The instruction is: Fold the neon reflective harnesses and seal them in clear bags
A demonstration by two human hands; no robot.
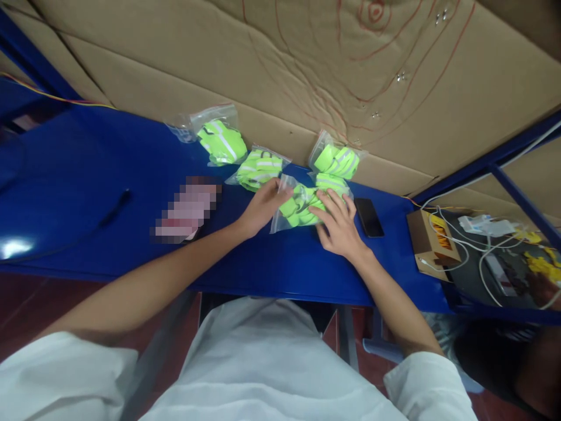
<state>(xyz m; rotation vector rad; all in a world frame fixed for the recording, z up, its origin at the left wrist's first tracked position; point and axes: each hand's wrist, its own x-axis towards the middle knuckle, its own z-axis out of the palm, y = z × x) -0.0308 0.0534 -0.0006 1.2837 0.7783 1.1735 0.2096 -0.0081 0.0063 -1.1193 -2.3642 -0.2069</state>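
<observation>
A clear plastic bag with a folded neon-green reflective strap or vest inside lies on the table in front of me. My left hand pinches the upper left edge of this bag between thumb and fingers. Spread flat over the bag's right side are the fingers of my right hand. Just behind it, partly covered by my fingers, is another neon-green bundle. A bagged bundle leans near the cardboard at the back. To the left lie two more bagged bundles, one nearer and one farther.
A black phone rests right of my right hand on the blue table. A blurred-out pinkish item lies left. Cardboard walls the back. At right are a small box, white cables and part of another person.
</observation>
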